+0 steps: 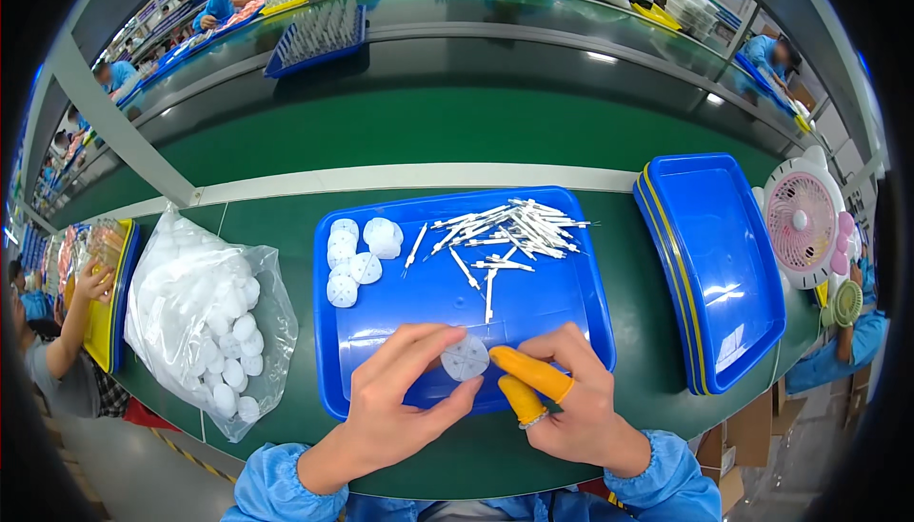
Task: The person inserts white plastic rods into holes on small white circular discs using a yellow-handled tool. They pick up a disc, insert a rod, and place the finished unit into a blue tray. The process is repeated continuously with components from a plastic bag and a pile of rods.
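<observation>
My left hand (405, 393) pinches a whitish translucent round disc (465, 358) between thumb and fingers, its face marked with dark lines. At the disc's right edge is my right hand (566, 393), with yellow finger cots on thumb and index finger. These two fingers are bent close together; anything between them is too small or hidden to make out. Both hands are over the near side of a blue tray (419, 308). Thin white sticks (514, 229) with fine wire-like ends lie piled at its far right. Several similar discs (343, 291) rest at its left.
A clear plastic bag (195, 303) full of white rounded pieces stands left of the tray. To the right are stacked blue and yellow trays (714, 274) and a pink-and-white fan (802, 222). A blue rack of sticks (319, 38) sits beyond. Other people work around.
</observation>
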### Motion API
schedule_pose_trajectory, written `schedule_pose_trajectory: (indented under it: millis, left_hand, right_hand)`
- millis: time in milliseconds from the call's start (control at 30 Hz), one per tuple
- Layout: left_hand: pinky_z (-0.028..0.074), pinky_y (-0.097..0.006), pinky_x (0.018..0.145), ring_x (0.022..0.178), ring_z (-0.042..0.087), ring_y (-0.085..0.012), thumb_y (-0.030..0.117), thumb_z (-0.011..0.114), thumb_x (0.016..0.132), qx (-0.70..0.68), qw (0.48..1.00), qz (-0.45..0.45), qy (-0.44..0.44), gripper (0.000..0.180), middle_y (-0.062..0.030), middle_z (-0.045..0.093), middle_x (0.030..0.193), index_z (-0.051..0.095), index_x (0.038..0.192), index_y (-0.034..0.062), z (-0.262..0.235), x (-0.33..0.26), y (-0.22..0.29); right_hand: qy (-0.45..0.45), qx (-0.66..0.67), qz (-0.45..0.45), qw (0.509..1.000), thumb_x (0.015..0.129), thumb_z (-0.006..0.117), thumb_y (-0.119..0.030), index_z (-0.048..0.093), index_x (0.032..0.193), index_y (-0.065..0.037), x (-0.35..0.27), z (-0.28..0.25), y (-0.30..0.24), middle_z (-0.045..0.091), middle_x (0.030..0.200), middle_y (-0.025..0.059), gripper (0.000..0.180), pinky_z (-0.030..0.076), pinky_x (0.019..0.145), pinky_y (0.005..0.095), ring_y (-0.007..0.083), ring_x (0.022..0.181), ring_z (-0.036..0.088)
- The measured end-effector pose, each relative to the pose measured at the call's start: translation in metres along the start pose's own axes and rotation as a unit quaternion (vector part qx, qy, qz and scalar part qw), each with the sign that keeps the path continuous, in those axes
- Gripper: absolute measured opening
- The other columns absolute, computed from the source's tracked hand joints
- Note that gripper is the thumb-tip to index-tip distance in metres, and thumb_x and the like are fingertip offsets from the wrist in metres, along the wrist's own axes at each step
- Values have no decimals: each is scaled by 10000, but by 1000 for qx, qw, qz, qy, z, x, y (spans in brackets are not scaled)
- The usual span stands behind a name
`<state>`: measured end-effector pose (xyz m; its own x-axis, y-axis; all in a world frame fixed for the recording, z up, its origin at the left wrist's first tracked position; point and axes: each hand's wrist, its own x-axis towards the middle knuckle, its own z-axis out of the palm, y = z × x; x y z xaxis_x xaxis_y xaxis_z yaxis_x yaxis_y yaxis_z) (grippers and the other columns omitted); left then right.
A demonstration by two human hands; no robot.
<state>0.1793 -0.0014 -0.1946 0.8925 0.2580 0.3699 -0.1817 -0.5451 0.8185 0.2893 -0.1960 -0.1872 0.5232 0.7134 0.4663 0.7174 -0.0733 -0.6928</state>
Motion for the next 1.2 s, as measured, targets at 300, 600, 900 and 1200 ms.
schedule_pose_trajectory:
  millis: [300, 600, 900, 1200]
  left_hand:
    - [659, -328, 801, 986, 754, -245, 31, 893, 819, -15, 1000, -3, 10, 524, -151, 724, 1187, 703, 1306, 2, 5, 0, 0]
    - [679, -340, 813, 1054, 746, -231, -39, 874, 796, -14, 1000, -10, 9, 572, -151, 710, 1203, 682, 1333, 5, 6, 0, 0]
    - [677, -333, 817, 1054, 749, -230, -45, 873, 788, -24, 999, -26, -1, 582, -156, 709, 1210, 677, 1334, 0, 5, 0, 1]
    - [659, -346, 872, 1011, 770, -259, -1, 881, 819, -22, 1000, -1, -5, 556, -158, 723, 1169, 666, 1331, -8, 9, -1, 3]
  right_hand:
    - [-43, -11, -9, 999, 563, 722, 73, 793, 1109, 47, -1, 1, 1, 640, 1117, 124, 552, 474, 739, 395, 296, 870, 565]
    - [-52, -4, 20, 998, 566, 708, 75, 788, 1096, 60, 0, -1, -2, 639, 1098, 141, 536, 473, 748, 408, 305, 874, 560]
    - [-40, 5, 5, 999, 585, 702, 82, 788, 1086, 56, -3, -4, -1, 631, 1113, 144, 509, 468, 753, 410, 305, 883, 554]
    - [-56, -29, 3, 998, 569, 707, 73, 785, 1149, 51, 0, -4, 0, 632, 1125, 139, 586, 481, 778, 414, 305, 905, 554]
